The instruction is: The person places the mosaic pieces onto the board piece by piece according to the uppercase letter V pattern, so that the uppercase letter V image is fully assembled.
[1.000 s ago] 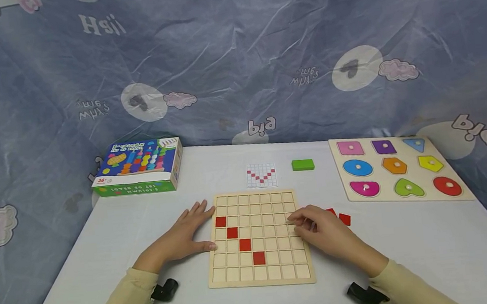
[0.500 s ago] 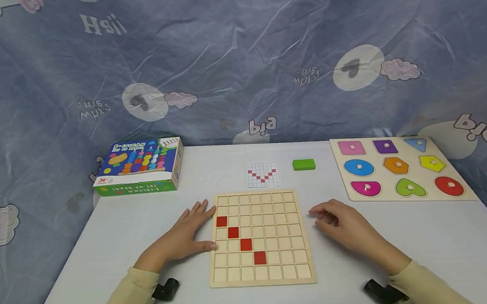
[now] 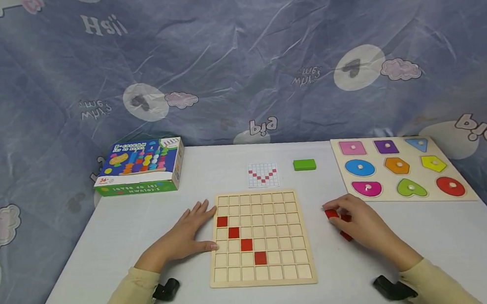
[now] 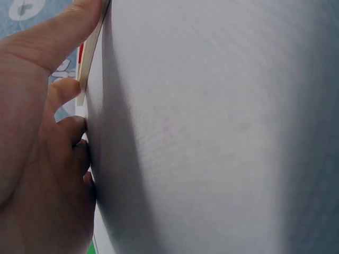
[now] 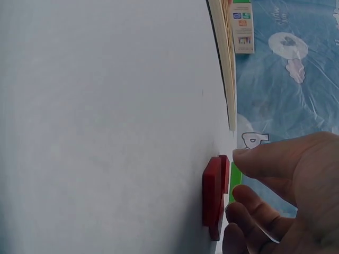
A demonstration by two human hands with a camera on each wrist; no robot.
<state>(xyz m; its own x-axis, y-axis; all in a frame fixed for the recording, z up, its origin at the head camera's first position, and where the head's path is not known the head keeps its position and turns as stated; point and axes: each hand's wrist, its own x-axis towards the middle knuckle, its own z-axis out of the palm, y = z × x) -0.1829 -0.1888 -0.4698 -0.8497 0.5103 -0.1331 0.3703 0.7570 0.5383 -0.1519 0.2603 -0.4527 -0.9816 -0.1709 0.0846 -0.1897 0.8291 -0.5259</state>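
The pale wooden grid board (image 3: pixel 258 220), lower centre, carries four square red tiles (image 3: pixel 246 245) diagonally, the white printed card (image 3: pixel 262 167)'s rising V-arm apparently remaining unfilled; the left hand (image 3: pixel 180 239), fingers spread, touches the board's left edge, the right hand (image 3: pixel 361 221), thumb and fingers apart, is at loose red tiles (image 5: pixel 213 191), right of centre.

Backdrop (image 3: pixel 234 64): wrinkled blue-grey fabric printed with white ovals, dark hearts, pink clouds and pale lettering, some of it inverted. Table (image 3: pixel 467 242): white, extending back to the fabric. Box (image 3: pixel 138 165), far left: lying flat, its top mainly blue with pictured beads, its front side green. Block (image 3: pixel 305 165), between box and puzzle (image 3: pixel 415 169), nearer the latter: green and oblong. Puzzle, far right: a pale board with nine pieces (image 3: pixel 396 166) in three rows, among them an orange hexagon and a yellow pentagon.
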